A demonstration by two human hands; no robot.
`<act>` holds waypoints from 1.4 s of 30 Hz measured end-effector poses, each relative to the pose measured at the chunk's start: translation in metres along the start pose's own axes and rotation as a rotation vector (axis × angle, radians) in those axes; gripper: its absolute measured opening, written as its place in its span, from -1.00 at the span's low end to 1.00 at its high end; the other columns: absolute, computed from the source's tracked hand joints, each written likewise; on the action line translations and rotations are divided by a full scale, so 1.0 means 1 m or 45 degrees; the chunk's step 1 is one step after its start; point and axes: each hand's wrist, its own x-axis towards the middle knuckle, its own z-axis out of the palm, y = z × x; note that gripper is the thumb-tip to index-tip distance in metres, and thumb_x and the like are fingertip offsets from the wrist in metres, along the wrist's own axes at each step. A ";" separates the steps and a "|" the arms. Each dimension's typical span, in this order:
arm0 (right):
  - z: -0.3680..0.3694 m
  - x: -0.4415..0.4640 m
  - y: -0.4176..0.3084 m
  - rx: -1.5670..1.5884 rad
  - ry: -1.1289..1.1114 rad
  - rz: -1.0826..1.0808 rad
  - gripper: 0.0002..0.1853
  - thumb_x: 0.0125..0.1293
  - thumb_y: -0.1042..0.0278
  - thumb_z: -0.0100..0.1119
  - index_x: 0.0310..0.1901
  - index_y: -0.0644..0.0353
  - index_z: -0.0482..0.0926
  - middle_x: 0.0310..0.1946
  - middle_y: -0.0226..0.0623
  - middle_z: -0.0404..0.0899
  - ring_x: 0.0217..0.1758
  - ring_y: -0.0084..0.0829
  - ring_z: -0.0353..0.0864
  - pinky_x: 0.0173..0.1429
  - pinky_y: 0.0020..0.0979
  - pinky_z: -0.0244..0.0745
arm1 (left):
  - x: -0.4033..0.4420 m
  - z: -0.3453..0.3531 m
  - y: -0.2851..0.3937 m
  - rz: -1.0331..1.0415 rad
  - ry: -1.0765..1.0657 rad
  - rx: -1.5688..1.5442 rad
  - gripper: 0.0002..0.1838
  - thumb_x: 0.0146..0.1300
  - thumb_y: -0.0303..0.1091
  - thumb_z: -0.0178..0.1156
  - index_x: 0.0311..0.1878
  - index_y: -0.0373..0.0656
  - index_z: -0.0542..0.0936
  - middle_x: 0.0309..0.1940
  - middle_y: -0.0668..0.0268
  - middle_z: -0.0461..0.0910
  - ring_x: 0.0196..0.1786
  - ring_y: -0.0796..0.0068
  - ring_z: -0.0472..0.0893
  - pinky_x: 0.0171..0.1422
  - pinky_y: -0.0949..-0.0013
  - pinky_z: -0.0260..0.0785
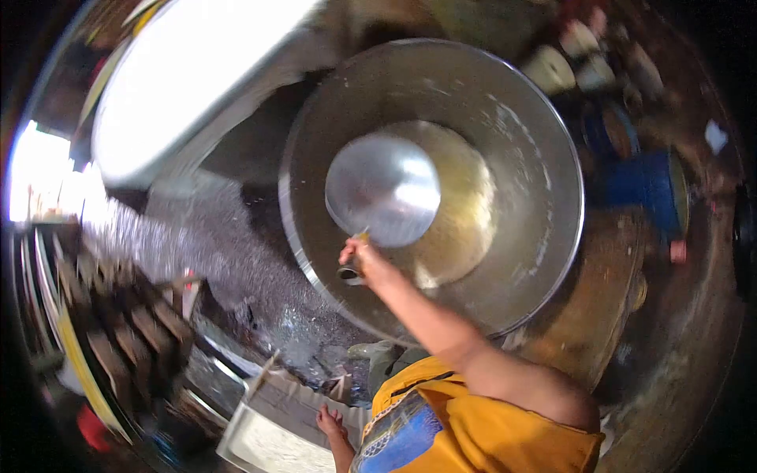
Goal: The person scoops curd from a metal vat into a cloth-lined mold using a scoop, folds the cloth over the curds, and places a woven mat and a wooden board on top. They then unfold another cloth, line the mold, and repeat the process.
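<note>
Head view: right hand (359,254) fingers wrapped round ladle (382,185) over vat (536,181); left hand (332,423) fingers loosely spread; best hold ladle level, grip firm

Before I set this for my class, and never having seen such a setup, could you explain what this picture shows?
There is no machine here: someone works bare-handed, and a camera worn on their head looks forward and down. The right hand holds a big round metal scoop over or within the mouth of a large metal vat. What looks like yellowish liquid lies at the bottom. The left hand is lower down, open and apparently empty, near a pale tray. A blue container is at the picture's right.
</note>
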 end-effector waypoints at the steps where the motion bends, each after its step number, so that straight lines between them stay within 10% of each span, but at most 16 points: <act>1: -0.035 0.041 0.008 0.531 0.080 0.286 -0.78 0.27 0.33 0.02 -0.54 0.08 0.35 -0.64 -0.30 0.41 -0.59 -0.34 0.46 -0.45 -0.33 0.48 | -0.021 0.024 0.017 0.073 -0.043 0.182 -0.33 0.15 -0.20 0.34 0.27 -0.20 0.29 -0.14 0.22 0.51 -0.32 0.41 0.51 -0.47 0.42 0.28; 7: -0.181 0.123 0.035 1.422 0.657 0.316 -0.85 0.20 0.34 0.04 -0.49 0.14 0.44 -0.58 -0.30 0.46 -0.51 -0.34 0.49 -0.39 -0.33 0.54 | -0.093 0.108 0.121 0.396 -0.335 0.939 -0.35 0.22 -0.31 0.30 0.32 -0.22 0.25 -0.15 0.24 0.54 -0.20 0.54 0.50 -0.20 0.45 0.34; 11: -0.348 0.178 0.116 -0.188 0.881 -0.674 -0.89 0.14 0.35 0.08 -0.47 0.16 0.48 -0.57 -0.33 0.48 -0.47 -0.36 0.50 -0.36 -0.35 0.56 | -0.109 0.157 0.167 0.331 -0.291 1.092 -0.33 0.24 -0.29 0.28 0.35 -0.23 0.23 0.07 0.18 0.47 -0.06 0.44 0.53 -0.07 0.35 0.37; 13: -0.300 0.109 -0.036 1.662 0.694 0.039 -0.85 0.21 0.42 0.08 -0.50 0.15 0.41 -0.62 -0.41 0.40 -0.56 -0.47 0.44 -0.41 -0.46 0.53 | -0.105 0.180 0.177 0.296 -0.271 1.154 -0.35 0.25 -0.28 0.27 0.34 -0.24 0.24 0.12 0.21 0.44 -0.01 0.41 0.55 -0.05 0.35 0.37; 20: -0.407 0.117 -0.097 0.354 0.757 0.070 -0.80 0.23 0.44 0.13 -0.49 0.11 0.32 -0.67 -0.41 0.32 -0.65 -0.51 0.36 -0.50 -0.45 0.38 | -0.056 0.189 0.190 0.424 -0.515 1.167 -0.57 0.26 -0.42 0.20 0.18 -0.25 0.38 0.00 0.31 0.51 -0.08 0.46 0.54 -0.02 0.38 0.38; 21: -0.405 0.114 -0.112 0.206 0.809 0.030 -0.82 0.22 0.45 0.13 -0.45 0.13 0.33 -0.66 -0.40 0.33 -0.66 -0.54 0.35 -0.53 -0.47 0.36 | -0.085 0.205 0.183 0.425 -0.220 1.227 -0.61 0.20 -0.41 0.21 0.07 -0.34 0.43 -0.10 0.25 0.57 -0.07 0.45 0.51 0.05 0.39 0.33; 34: -0.213 0.046 -0.309 -0.685 0.490 -0.343 -0.93 0.16 0.53 0.06 -0.39 0.24 0.37 -0.71 -0.37 0.33 -0.70 -0.51 0.35 -0.57 -0.42 0.37 | -0.114 0.177 0.104 0.291 -0.330 0.723 -0.40 0.20 -0.38 0.29 0.29 -0.21 0.32 -0.22 0.31 0.52 -0.30 0.61 0.44 -0.25 0.52 0.28; 42: -0.029 -0.085 -0.256 -1.243 0.071 -0.256 -0.93 0.17 0.55 0.02 -0.44 0.24 0.36 -0.74 -0.31 0.35 -0.75 -0.47 0.39 -0.63 -0.39 0.40 | -0.043 0.093 -0.019 0.594 -0.351 0.415 -0.49 0.21 -0.40 0.28 0.19 -0.32 0.38 -0.03 0.20 0.53 -0.07 0.43 0.57 -0.03 0.42 0.43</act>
